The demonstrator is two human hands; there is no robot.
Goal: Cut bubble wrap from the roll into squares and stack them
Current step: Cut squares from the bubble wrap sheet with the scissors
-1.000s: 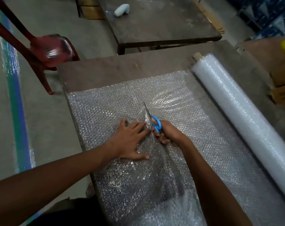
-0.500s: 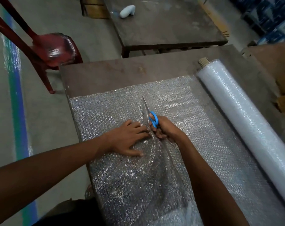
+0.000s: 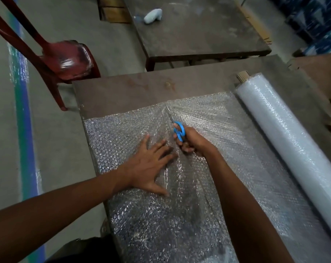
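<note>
Scissors (image 3: 177, 130) have run forward since a second ago: blade tip was mid-sheet, now almost at the far edge of the bubble wrap sheet (image 3: 227, 141). Both hands followed up the cut line, and our left fingers have spread wider.

Sheet lies unrolled flat over most of the near table (image 3: 123, 92), clear with small bubbles, glinting where light hits. A ridge runs along the cut line from the blade tip back toward us; the near part looks rumpled and dark. It stays joined to the roll (image 3: 286, 141), which lies along the table's right side, thick and milky white, with a cardboard core (image 3: 242, 75) poking out the far end.

Our left hand (image 3: 151, 166) is flat on the wrap just left of the cut, fingers straight and splayed, thumb out toward us, pressing down and gripping nothing. Our right hand (image 3: 193, 143) is curled through the blue handles, holding the scissors with blades pointing away from us. We can't tell whether the blades are apart or closed.

Table top is dark worn wood, bare in a strip beyond the sheet. A second dark table (image 3: 198, 35) stands further off with a small pale object (image 3: 153, 15) on it. Red plastic chair (image 3: 66, 59) sits far left on a grey concrete floor (image 3: 56, 139) with a green-and-blue stripe (image 3: 24, 130). Cardboard at the right edge, dark blue stacks top right.
</note>
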